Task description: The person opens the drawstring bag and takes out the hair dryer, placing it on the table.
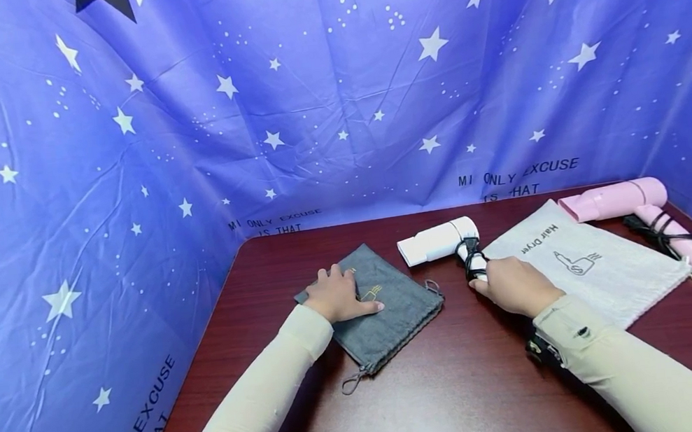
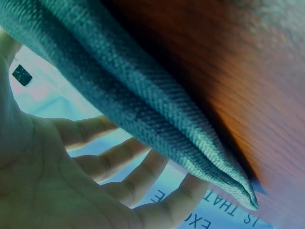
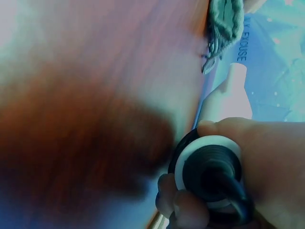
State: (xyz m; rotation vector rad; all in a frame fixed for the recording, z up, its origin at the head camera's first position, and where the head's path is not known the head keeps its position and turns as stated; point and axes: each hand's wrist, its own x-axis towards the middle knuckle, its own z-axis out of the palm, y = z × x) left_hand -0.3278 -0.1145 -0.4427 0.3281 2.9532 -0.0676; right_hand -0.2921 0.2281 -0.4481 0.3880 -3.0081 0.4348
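A white hair dryer (image 1: pixel 437 241) lies near the back of the table, its black cord wrapped about the handle. My right hand (image 1: pixel 520 284) grips the end of that handle; the right wrist view shows fingers and thumb around the handle's butt (image 3: pixel 209 167), where the cord comes out. To the left, a grey drawstring bag (image 1: pixel 387 310) with a small yellow print lies flat on the table. My left hand (image 1: pixel 337 296) rests on the bag's left part, fingers spread. Close up in the left wrist view, the bag's edge (image 2: pixel 143 100) passes in front of the fingers.
Beside my right hand lies a white drawstring bag (image 1: pixel 579 269) printed "Hair Dryer". A pink hair dryer (image 1: pixel 619 200) with a black cord around its handle rests at the far right, touching this bag. A purple star-patterned curtain (image 1: pixel 334 104) hangs behind the dark red table (image 1: pixel 404 407).
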